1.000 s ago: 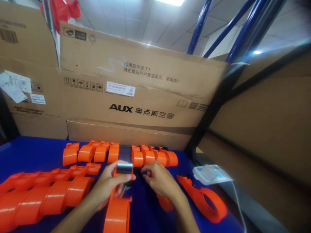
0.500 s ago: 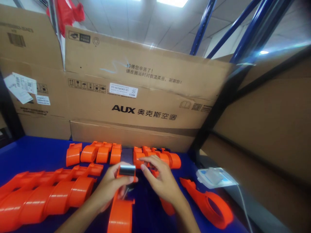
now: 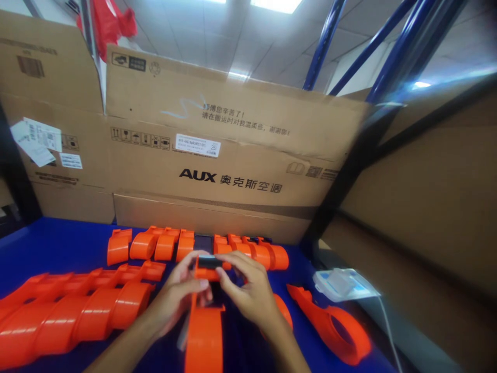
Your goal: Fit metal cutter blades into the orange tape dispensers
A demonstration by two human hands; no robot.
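Observation:
An orange plastic tape dispenser (image 3: 204,339) is held upright in front of me, its round hub hanging low. My left hand (image 3: 174,298) is closed around its upper part from the left, thumb across the front. At its top end lies a dark roller (image 3: 208,262) with a pale, shiny upper edge. My right hand (image 3: 250,290) pinches the roller's right end between thumb and fingers. The fingertips behind the dispenser are partly hidden. Below my left hand, a blurred translucent piece (image 3: 183,336) shows beside the dispenser.
More orange dispensers stand in a row at left (image 3: 93,313), with others along the back (image 3: 165,246). Another dispenser (image 3: 337,329) lies at right, near a clear plastic case (image 3: 345,284) with a white cable. A cardboard wall (image 3: 233,207) closes off the blue table's back.
My right hand has moved left and closed on the roller's end. The dispenser has shifted slightly right and tilted, so the roller's face now looks dark rather than silver.

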